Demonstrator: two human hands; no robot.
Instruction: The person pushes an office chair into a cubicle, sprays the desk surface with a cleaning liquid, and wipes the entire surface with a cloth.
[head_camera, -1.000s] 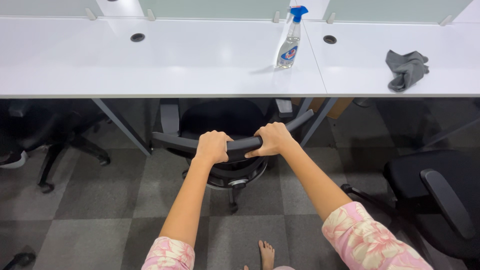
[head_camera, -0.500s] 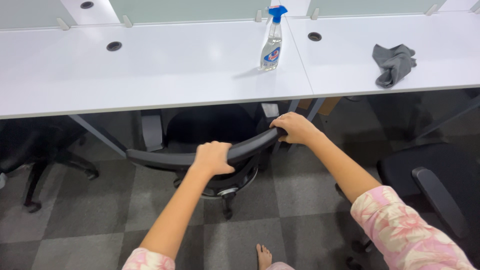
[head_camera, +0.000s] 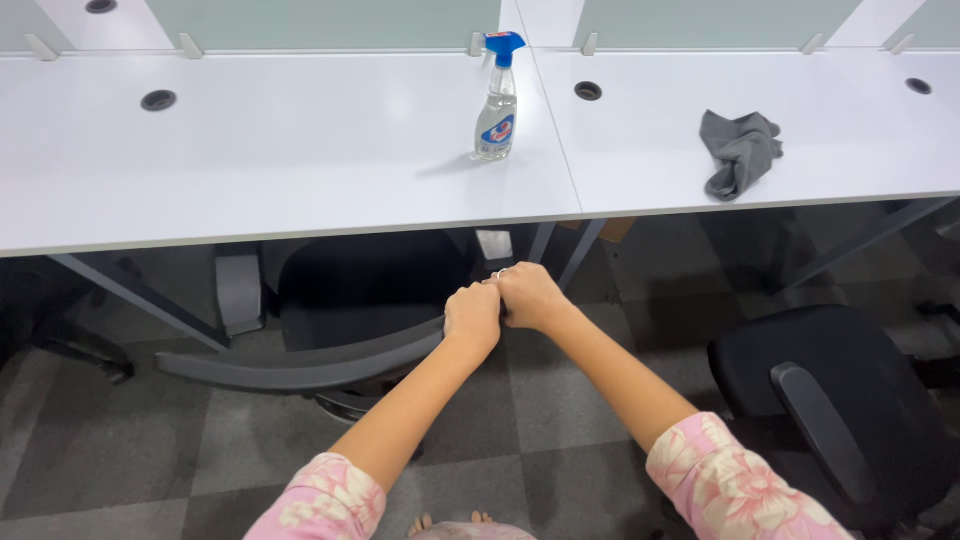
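Note:
A black office chair (head_camera: 350, 300) stands partly under the white desk (head_camera: 280, 170), its curved grey backrest top (head_camera: 300, 365) turned toward me. My left hand (head_camera: 472, 318) is closed around the right end of that backrest top. My right hand (head_camera: 528, 296) grips the same end, right beside the left hand and touching it. Both arms reach forward in pink flowered sleeves. The chair's seat and base are mostly hidden by the desk and backrest.
A clear spray bottle with a blue trigger (head_camera: 497, 100) stands on the desk near the seam between two desktops. A crumpled grey cloth (head_camera: 740, 152) lies on the right desktop. A second black chair (head_camera: 840, 400) is at the right, another (head_camera: 60, 320) at far left. Grey carpet tiles cover the floor.
The chair has swung round and gone further under the desk. My hands, apart on the backrest before, have come together at its right end.

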